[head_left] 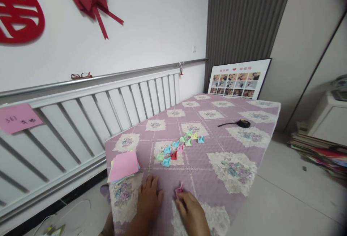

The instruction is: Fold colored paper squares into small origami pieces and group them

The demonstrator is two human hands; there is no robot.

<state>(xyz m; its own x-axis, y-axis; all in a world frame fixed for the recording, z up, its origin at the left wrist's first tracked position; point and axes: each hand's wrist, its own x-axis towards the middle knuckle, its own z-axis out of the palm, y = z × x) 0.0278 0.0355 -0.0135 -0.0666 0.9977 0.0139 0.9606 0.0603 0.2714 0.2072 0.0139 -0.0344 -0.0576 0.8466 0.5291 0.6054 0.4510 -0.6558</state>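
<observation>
My right hand [191,210] pinches a small folded pink paper piece [179,189] just above the near part of the table. Palm down on the floral tablecloth, my left hand [149,195] lies with its fingers extended and holds nothing. Beyond both hands, several small folded papers in blue, green, yellow, pink and red sit in a slanting cluster, among them a red one [174,155] and a blue one [201,140]. A stack of square paper sheets with a pink one on top [124,166] lies at the table's left edge.
A black round object with a strap [243,123] lies on the table's right part. A white radiator [103,115] runs along the left edge, with red glasses [81,76] above it. A photo board [238,78] leans behind the table. Stacked papers [320,151] are at the right.
</observation>
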